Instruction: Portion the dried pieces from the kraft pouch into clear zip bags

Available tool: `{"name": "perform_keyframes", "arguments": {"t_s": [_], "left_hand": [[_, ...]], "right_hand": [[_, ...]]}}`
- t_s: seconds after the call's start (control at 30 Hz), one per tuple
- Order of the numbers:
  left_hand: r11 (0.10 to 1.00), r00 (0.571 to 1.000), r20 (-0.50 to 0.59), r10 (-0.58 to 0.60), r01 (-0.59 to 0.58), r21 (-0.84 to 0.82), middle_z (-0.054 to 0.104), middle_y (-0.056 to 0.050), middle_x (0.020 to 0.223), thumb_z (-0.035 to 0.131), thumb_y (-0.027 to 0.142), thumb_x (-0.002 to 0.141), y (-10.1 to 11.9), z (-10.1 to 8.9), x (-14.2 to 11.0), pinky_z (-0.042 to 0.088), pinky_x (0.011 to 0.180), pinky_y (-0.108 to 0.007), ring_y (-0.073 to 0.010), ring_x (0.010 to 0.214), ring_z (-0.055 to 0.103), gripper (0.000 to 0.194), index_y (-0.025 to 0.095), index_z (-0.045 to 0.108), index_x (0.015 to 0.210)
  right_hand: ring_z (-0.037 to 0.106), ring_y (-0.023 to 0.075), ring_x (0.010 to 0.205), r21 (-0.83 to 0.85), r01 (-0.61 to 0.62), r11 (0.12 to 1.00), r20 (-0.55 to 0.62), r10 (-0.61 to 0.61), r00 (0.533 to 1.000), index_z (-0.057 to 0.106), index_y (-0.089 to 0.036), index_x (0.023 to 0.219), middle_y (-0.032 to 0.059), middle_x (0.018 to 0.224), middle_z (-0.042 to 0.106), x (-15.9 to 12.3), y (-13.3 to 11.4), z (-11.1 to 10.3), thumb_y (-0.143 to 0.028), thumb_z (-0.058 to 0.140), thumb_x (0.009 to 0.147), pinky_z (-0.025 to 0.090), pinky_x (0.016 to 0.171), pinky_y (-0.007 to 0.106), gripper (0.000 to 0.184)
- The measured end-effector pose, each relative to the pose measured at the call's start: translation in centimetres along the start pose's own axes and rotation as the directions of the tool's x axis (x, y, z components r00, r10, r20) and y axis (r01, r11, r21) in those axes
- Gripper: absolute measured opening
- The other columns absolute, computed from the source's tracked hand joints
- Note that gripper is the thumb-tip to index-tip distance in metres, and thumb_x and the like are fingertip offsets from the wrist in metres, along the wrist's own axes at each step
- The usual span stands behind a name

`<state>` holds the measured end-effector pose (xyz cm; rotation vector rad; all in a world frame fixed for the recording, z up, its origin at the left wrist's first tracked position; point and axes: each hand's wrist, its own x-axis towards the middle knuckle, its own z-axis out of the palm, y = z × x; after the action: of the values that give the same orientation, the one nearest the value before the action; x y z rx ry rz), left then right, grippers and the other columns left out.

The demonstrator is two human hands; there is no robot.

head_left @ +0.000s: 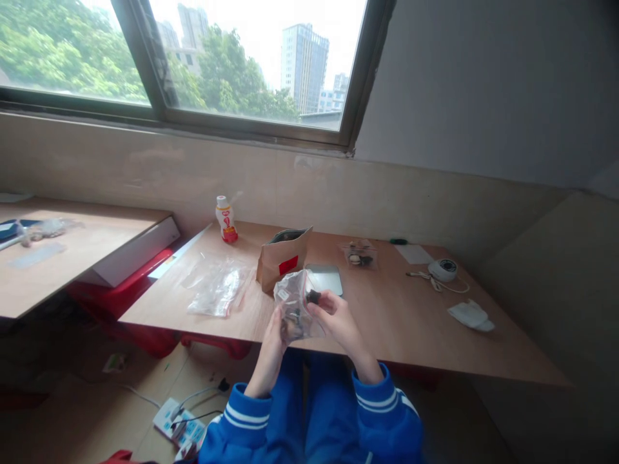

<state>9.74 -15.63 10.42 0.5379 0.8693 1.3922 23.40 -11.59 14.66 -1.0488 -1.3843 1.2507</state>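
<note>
A clear zip bag (292,290) with some dark and brown pieces in its lower part is held over the table's front edge. My left hand (275,335) is closed on the bag's lower left side. At the bag's opening, my right hand (333,314) pinches a small dark piece (313,296) between thumb and fingertips; its exact kind is too small to tell. Just behind the bag stands an open brown paper bag (275,263) with a red label. Beside it lies a flat silver-topped device (326,279), partly covered by the zip bag.
On the table (387,309), several empty clear bags (217,290) lie left, near a white-and-red bottle (226,220). A filled zip bag (360,256), a white dome camera (442,270) and a crumpled tissue (471,316) lie right. A power strip (178,422) sits on the floor.
</note>
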Motion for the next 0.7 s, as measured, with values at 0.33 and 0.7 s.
{"name": "perform_keyframes", "arguments": {"t_s": [0.33, 0.7], "left_hand": [[0.99, 0.998, 0.034, -0.058, 0.062, -0.124, 0.059, -0.009, 0.127, 0.052, 0.05, 0.083, 0.3, 0.3, 0.3, 0.05, 0.085, -0.036, -0.0257, 0.113, 0.057, 0.048, 0.024, 0.056, 0.124], [0.981, 0.995, -0.027, -0.094, 0.088, -0.173, 0.058, -0.01, 0.128, 0.053, 0.047, 0.083, 0.4, -0.8, 0.6, 0.049, 0.085, -0.036, -0.0251, 0.112, 0.057, 0.047, 0.021, 0.057, 0.122]], "right_hand": [[0.069, 0.0216, 0.08, 0.073, 0.01, 0.997, -0.126, 0.0, 0.992, 0.063, -0.017, 0.078, 0.007, 0.082, 0.072, 1.2, -1.0, -0.5, -0.045, 0.074, 0.065, 0.056, 0.075, 0.035, 0.033], [0.068, 0.0201, 0.084, 0.317, 0.071, 0.946, -0.182, -0.013, 0.983, 0.063, -0.016, 0.086, 0.0059, 0.089, 0.071, 4.7, -2.9, -1.6, -0.04, 0.077, 0.064, 0.054, 0.083, 0.037, 0.035]]}}
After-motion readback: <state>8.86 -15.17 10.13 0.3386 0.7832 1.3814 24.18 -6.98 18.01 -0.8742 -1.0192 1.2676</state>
